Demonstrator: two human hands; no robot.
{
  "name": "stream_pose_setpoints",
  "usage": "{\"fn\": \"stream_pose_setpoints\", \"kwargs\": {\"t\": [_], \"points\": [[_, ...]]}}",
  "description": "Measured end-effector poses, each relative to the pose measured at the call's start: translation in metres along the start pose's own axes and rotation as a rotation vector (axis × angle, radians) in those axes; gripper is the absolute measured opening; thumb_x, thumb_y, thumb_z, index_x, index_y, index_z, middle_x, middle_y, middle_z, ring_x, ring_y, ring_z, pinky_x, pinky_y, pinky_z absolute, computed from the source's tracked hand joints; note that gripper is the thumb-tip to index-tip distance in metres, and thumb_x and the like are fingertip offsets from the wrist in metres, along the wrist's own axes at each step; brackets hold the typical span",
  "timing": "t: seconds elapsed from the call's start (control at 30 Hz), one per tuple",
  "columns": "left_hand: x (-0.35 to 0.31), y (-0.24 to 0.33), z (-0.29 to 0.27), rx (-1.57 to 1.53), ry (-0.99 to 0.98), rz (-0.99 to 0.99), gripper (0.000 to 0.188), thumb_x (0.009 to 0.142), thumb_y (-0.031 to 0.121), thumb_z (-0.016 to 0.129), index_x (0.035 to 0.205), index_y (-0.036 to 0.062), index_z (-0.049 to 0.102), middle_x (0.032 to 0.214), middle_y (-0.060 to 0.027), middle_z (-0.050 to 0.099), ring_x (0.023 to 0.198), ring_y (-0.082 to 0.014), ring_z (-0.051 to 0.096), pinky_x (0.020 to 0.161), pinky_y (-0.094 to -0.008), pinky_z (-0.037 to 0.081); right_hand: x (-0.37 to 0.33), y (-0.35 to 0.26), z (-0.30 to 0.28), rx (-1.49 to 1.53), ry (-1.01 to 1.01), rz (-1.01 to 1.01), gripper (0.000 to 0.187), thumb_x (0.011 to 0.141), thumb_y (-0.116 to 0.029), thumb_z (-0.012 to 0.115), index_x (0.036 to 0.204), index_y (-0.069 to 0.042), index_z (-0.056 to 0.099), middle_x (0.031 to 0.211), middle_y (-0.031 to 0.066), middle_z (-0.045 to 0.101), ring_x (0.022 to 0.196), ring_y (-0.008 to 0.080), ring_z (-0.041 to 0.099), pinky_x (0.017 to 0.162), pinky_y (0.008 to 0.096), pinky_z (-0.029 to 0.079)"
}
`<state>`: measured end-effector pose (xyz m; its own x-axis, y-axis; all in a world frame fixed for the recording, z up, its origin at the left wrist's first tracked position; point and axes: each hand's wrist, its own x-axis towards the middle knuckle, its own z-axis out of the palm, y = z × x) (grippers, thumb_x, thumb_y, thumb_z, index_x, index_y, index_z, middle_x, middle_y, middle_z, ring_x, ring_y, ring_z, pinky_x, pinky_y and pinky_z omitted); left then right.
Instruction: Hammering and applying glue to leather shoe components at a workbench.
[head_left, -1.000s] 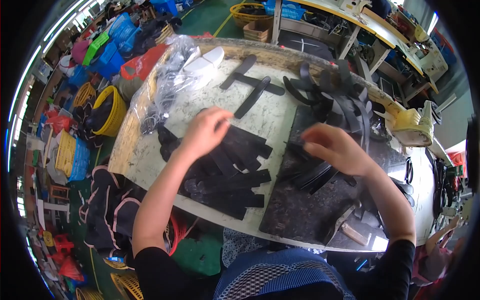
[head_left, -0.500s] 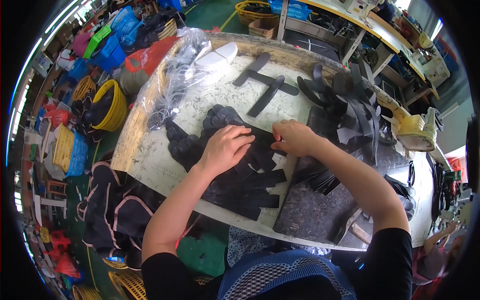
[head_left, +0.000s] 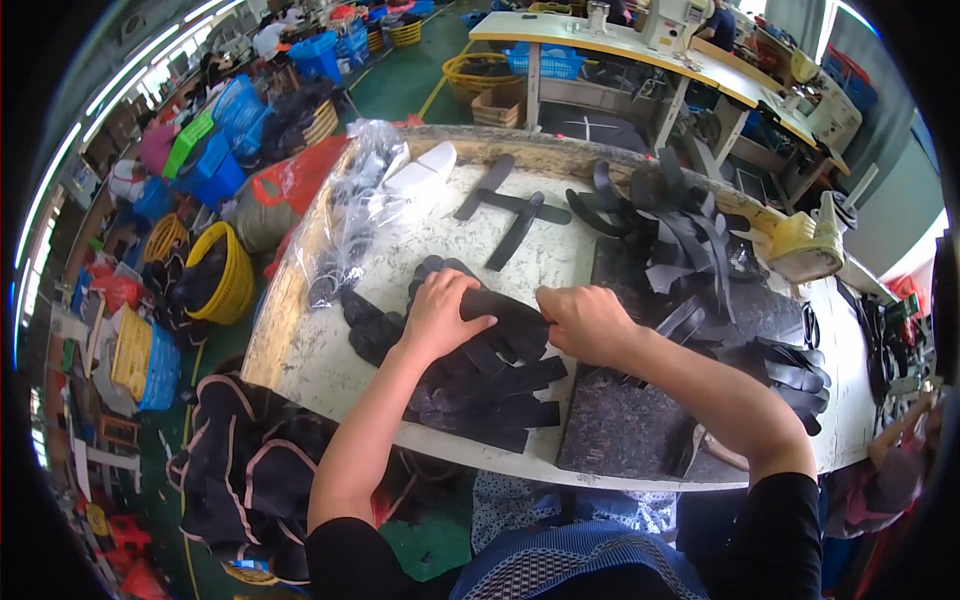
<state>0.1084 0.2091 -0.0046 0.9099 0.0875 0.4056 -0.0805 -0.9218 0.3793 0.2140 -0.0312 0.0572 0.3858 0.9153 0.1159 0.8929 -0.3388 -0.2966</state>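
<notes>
Black leather-like straps with rounded ends lie fanned in a pile point(head_left: 490, 385) on the white worktable point(head_left: 395, 255). Over the pile's upper part, my left hand point(head_left: 438, 315) grips the left portion of a wide black strap point(head_left: 508, 312), thumb toward the right. My right hand point(head_left: 590, 325) has its fingers closed at the strap's right end. Whether the strap is one piece or a few stacked ones, I cannot tell. To the left, more rounded strap ends point(head_left: 372, 328) overlap one another. Beyond my hands, a few crossed black straps point(head_left: 520, 225) rest apart on the table.
A dark slab point(head_left: 620, 430) sits at the right, with a heap of curved black straps point(head_left: 690, 225) behind it. Clear plastic bags point(head_left: 350, 215) and white foot-shaped pieces point(head_left: 425, 170) are at the far left. A yellowish container point(head_left: 808, 248) stands by the right edge.
My view has tilted up, showing more of the room. My left hand has gone from resting on the pile to gripping the wide strap, whose right end my right hand now holds.
</notes>
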Motion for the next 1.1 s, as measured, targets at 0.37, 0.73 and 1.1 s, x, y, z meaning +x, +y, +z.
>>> {"fn": "stream_pose_setpoints", "kwargs": {"t": [0.37,0.73,1.1], "points": [[0.007,0.013,0.014,-0.019,-0.040,0.045,0.032,0.077,0.031,0.085,0.098,0.0112,0.071,0.105,-0.0059,0.063,0.102,-0.0308,0.059,0.093,-0.0425,0.048,-0.105,-0.038,-0.073,0.015,0.238,0.011,0.028,0.077,-0.001,0.066,0.104,-0.004,0.057,0.080,0.0135,0.066,0.078,0.0336,0.068,0.070,0.0436,0.055],[-0.002,0.192,-0.053,-0.611,-0.209,0.343,0.058,0.088,0.039,0.078,0.131,0.0045,0.059,0.134,-0.0179,0.063,0.122,-0.0354,0.063,0.104,-0.0423,0.051,-0.203,-0.054,-0.113,-0.030,0.206,-0.099,0.014,0.082,-0.010,0.068,0.093,-0.005,0.062,0.078,0.0092,0.067,0.074,0.0304,0.071,0.063,0.0430,0.056],[-0.055,0.283,-0.062,-0.772,-0.914,0.219,0.036,0.103,0.035,0.063,0.084,0.0048,0.069,0.057,0.0013,0.058,0.052,-0.0040,0.053,0.050,-0.0242,0.042,-0.274,-0.058,-0.121,0.734,-0.054,-0.104,0.018,0.099,-0.015,0.069,0.105,0.002,0.068,0.078,0.0109,0.073,0.077,0.0199,0.076,0.066,0.0330,0.058]]}}
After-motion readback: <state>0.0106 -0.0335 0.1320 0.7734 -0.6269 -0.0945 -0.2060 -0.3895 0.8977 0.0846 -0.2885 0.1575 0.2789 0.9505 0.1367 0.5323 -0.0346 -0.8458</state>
